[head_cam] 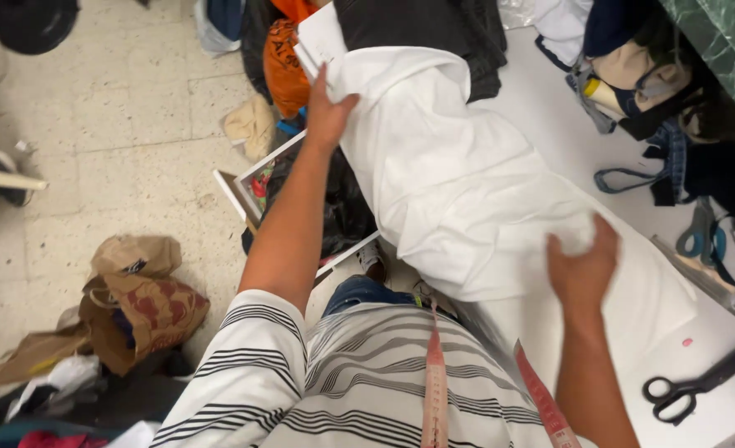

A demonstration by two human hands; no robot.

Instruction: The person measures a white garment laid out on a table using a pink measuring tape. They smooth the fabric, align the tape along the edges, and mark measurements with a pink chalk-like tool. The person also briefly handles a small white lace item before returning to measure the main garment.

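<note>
A white cloth (458, 174) lies spread along a white table (715, 365). My left hand (326, 112) grips the cloth's far end, near a dark folded garment (434, 29). At the near end, my right hand (584, 270) has its fingers closed on a bunched part of the cloth. A red measuring tape (435, 382) hangs around my neck over my striped shirt.
Black scissors (691, 388) lie at the table's near right corner, blue-handled scissors (699, 236) and a ruler (699, 278) further along. Clothes and bags (641, 75) pile up at the far right. On the tiled floor sit a brown paper bag (139, 303), an orange bag (284, 70) and a framed picture (259, 182).
</note>
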